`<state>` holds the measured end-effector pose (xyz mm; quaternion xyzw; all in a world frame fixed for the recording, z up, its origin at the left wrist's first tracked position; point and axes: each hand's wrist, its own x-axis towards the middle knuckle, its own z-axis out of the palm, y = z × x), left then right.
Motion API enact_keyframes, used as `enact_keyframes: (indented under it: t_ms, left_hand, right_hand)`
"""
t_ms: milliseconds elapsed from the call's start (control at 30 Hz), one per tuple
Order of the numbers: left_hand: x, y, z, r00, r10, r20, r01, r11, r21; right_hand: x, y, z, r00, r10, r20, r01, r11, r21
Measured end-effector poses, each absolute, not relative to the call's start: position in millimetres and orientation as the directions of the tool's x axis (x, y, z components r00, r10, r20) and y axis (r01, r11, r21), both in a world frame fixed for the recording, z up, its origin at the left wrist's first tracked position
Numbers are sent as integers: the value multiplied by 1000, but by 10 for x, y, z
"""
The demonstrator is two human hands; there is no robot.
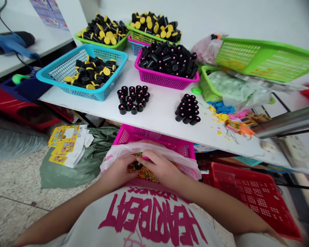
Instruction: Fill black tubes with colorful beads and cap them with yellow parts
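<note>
Both hands meet over a pink basket (134,134) in my lap, lined with a clear plastic bag (146,148) full of small coloured beads (145,173). My left hand (119,170) and my right hand (161,168) are closed together around a small black tube (137,165) held just above the beads. On the white table ahead stand two clusters of black tubes: an upright group (133,99) and a tilted group (187,109).
At the back sit a blue basket (64,67) and green baskets (103,44) of black-and-yellow tubes, and a pink basket (167,79) of black tubes. An empty green basket (267,60) lies at right. A red crate (254,195) stands by my right arm; printed cards (65,144) lie on the floor.
</note>
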<state>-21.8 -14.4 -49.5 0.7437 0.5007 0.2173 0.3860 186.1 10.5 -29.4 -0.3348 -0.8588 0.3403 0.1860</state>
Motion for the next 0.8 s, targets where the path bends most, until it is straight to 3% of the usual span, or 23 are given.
enact_keyframes:
  t_ms: [100, 167, 267, 367, 500, 667, 800]
  left_hand:
    - [-289, -163, -401, 405, 914, -13, 573, -243, 783]
    - [-388, -102, -277, 362, 931, 47, 555, -255, 792]
    - [-574, 175, -90, 169, 972, 165, 616, -234, 752]
    - [-711, 596, -29, -38, 964, 262, 737, -150, 659]
    - [-733, 1074, -135, -150, 967, 206, 722, -35, 691]
    - [-667, 1400, -201, -146, 969, 199, 713, -37, 700]
    - [-637, 1440, 4, -126, 979, 158, 808, 9, 589]
  right_hand:
    - [1990, 122, -231, -717, 696, 35, 541, 588, -601]
    - [2037, 123, -275, -721, 686, -95, 635, 600, -487]
    - [1994, 120, -467, -672, 643, -368, 738, 621, -263]
    - [1843, 128, -676, -616, 616, -491, 753, 643, -138]
    - [1631, 133, -803, -639, 603, -477, 737, 659, -153]
    - [1497, 152, -854, -705, 569, -425, 684, 704, -193]
    - [1520, 223, -893, -745, 558, -366, 650, 731, -206]
